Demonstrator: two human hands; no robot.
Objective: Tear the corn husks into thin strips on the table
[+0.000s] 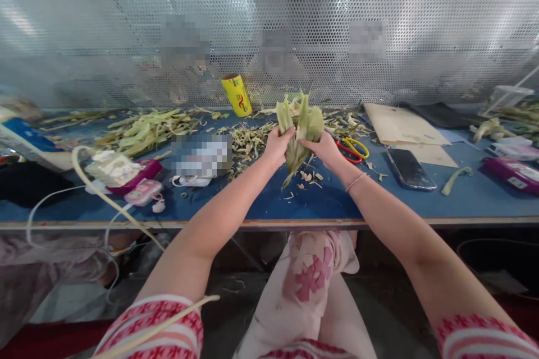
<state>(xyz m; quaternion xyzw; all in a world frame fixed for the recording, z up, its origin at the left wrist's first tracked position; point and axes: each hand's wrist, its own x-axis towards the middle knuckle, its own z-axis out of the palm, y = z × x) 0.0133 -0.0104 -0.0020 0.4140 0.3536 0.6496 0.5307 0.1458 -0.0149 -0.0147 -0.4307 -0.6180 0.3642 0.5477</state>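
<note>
A bunch of pale green corn husks (304,120) is held up over the blue table, its tapered end pointing down toward the surface. My left hand (278,146) is closed on its left side, thumb laid across the leaves. On the opposite side my right hand (324,148) grips the same bunch, thumb pressed against the front. Beneath and behind the hands lie dry husk scraps (248,143). Scissors with red and yellow handles (355,148) rest just right of my right hand.
A yellow tube (236,95) stands tilted against the perforated metal panel (311,5). Loose husks (155,126) are piled at left, near a power bank with cables (143,190). To the right are a phone (409,168), brown cardboard (400,126) and a purple case (511,174).
</note>
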